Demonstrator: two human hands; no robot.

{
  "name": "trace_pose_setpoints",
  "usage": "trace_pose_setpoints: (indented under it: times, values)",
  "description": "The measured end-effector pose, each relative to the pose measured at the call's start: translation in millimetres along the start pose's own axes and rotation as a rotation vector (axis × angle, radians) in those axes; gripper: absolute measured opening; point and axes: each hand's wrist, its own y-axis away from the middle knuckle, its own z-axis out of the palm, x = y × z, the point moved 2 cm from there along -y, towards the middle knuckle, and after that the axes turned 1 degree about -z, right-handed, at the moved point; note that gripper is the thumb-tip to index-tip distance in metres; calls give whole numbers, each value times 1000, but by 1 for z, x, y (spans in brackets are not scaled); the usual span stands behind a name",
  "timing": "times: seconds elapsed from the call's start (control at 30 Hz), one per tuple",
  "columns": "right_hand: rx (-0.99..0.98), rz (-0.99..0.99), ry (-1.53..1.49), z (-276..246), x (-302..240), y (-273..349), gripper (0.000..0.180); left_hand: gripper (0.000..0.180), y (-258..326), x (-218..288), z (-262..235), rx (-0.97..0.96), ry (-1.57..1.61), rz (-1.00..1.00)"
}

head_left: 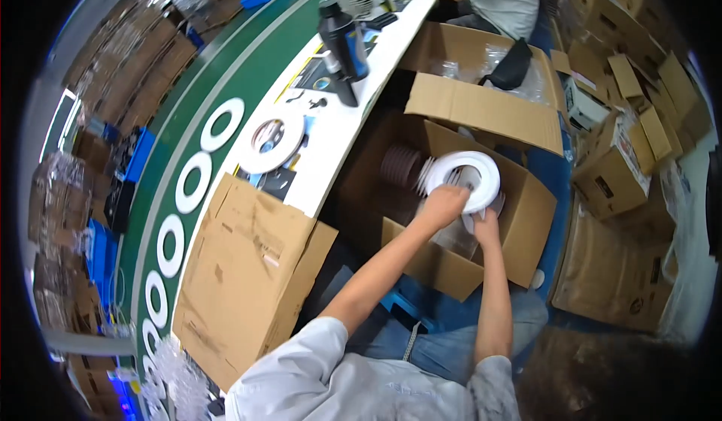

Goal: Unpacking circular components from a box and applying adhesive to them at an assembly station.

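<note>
While held over the open cardboard box (519, 218), the white ring (464, 178) lay almost flat, tilted a little, its round hole facing up toward the camera. Left hand (444, 203) closed on the near-left part of the rim, fingers curled over the edge. Right hand (485, 225) came from below, at the near-right part of the rim; whether closed on the ring or only touching it from under, could not be told, since the fingers were hidden behind the ring. Both hands therefore on the near side of the ring, with the far rim free and pointing to the far wall of the box. No long axis here: a round, flat, hollow shape.

Ring looked like smooth hard plastic, matte white, with a raised inner lip. Inside the box, near its left wall, a stack of brownish discs (400, 167) stood on edge, ribbed in look. Clear crinkled plastic wrap (455, 237) lay under the hands. Box walls plain brown corrugated board, flaps opened outward. On the white worktable (331, 158), to the left of the box, another similar ring (271, 141) lay flat near the edge.
</note>
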Motion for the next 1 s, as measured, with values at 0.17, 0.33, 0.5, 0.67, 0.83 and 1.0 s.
trace_pose_setpoints:
  times: [0.17,0.33,0.5,0.67,0.83,1.0]
  values:
    - [65,107,-432,-4,45,14,25,28,10,-16,2,285,422,-409]
    - [-77,53,-1142,4,-25,30,46,43,63,-88,17,452,1179,-960]
    - [-111,81,-1168,5,-56,50,57,56,69,-62,16,259,1878,-887]
    - [9,16,-949,16,-44,53,60,85,61,-37,7,123,2156,-574]
    - [-24,144,-1267,16,-35,53,47,56,55,-23,-14,-111,1998,-612]
    - [208,60,-1280,21,-60,53,31,76,23,-9,-67,242,496,-545]
